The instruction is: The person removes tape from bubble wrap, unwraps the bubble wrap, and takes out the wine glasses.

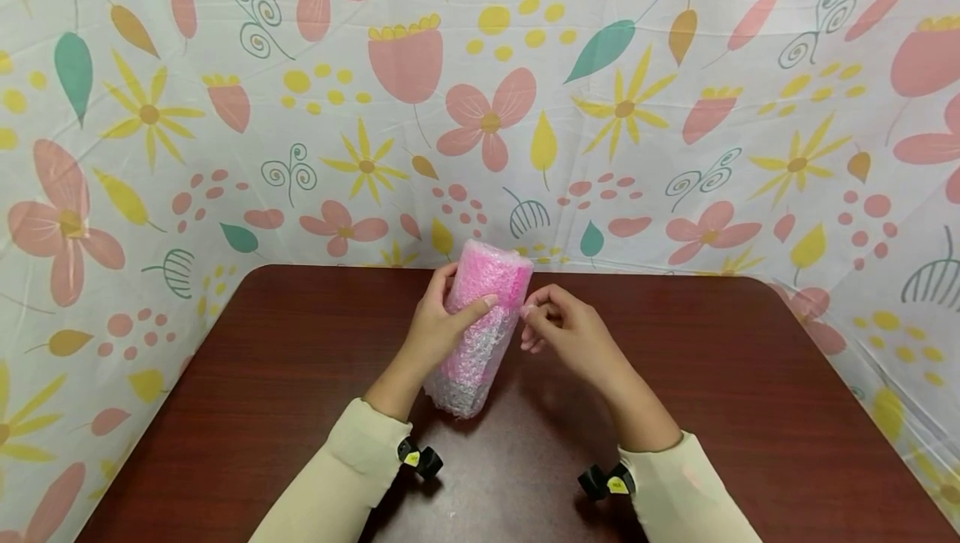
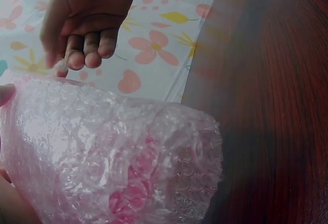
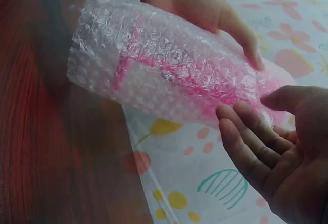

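Observation:
A pink package wrapped in clear bubble wrap (image 1: 487,326) leans over the table, its top tilted to the right in the head view. My left hand (image 1: 442,318) grips it from the left, thumb across its front. At the package's right side is my right hand (image 1: 570,330), its thumb and index finger pinching a small clear flap (image 3: 268,118) by the wrap. The other fingers of that hand curl loosely below in the left wrist view. Through the wrap (image 3: 169,60), bright pink stripes show in the right wrist view.
The dark red-brown wooden table (image 1: 300,343) has rounded far corners. Behind it and along its sides hangs a white cloth (image 1: 480,109) printed with flowers and leaves. A black wrist camera (image 1: 422,458) sits at the left cuff, another wrist camera (image 1: 603,481) at the right.

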Demonstrator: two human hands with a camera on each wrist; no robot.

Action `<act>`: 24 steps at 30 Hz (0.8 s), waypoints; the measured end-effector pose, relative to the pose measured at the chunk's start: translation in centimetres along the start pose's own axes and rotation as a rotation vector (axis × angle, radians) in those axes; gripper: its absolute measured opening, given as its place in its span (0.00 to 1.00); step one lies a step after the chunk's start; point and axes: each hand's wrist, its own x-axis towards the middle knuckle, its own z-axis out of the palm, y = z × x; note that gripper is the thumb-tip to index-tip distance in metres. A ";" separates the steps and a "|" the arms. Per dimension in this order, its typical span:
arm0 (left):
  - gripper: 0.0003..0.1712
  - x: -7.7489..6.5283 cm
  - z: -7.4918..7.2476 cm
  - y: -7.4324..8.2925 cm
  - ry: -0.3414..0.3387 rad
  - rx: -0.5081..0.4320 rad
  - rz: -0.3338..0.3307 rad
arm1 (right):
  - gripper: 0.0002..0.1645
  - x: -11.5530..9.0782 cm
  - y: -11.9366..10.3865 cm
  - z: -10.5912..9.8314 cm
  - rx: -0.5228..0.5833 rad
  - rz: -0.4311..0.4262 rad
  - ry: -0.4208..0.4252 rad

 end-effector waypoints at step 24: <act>0.44 -0.1 0.1 -0.1 0.012 0.063 -0.001 | 0.04 -0.4 -0.7 0.3 -0.054 0.004 -0.008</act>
